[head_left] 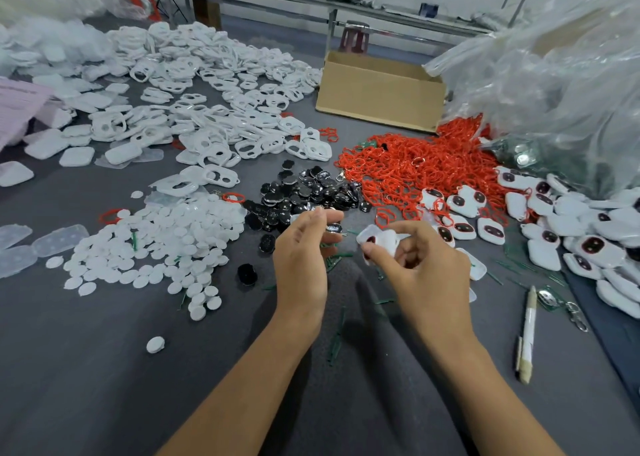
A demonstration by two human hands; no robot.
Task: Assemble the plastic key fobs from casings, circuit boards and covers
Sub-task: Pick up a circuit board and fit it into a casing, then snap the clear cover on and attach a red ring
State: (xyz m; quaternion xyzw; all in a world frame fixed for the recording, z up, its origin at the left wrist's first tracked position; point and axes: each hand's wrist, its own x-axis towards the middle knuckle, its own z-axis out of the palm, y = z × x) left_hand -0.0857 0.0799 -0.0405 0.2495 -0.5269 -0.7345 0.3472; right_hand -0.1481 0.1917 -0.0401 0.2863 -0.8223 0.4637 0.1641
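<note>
My left hand [303, 251] pinches a small black circuit piece [334, 228] between thumb and fingertips above the grey table. Just to its right, my right hand [420, 265] grips a white key fob casing [379, 239] with a dark red opening showing. A heap of black pieces [304, 192] lies just beyond both hands. White round covers [162, 244] spread out on the left. White casings [214, 109] with cut-outs pile up at the back left. Red rings [415, 168] form a mound at centre right. Assembled white fobs [571, 227] lie at the right.
A cardboard box [379, 97] stands at the back centre. Large clear plastic bags [561, 84] bulge at the right. A white pen [528, 334] and a key clip [576, 315] lie near the right edge. Green strips [337, 337] are scattered by my wrists.
</note>
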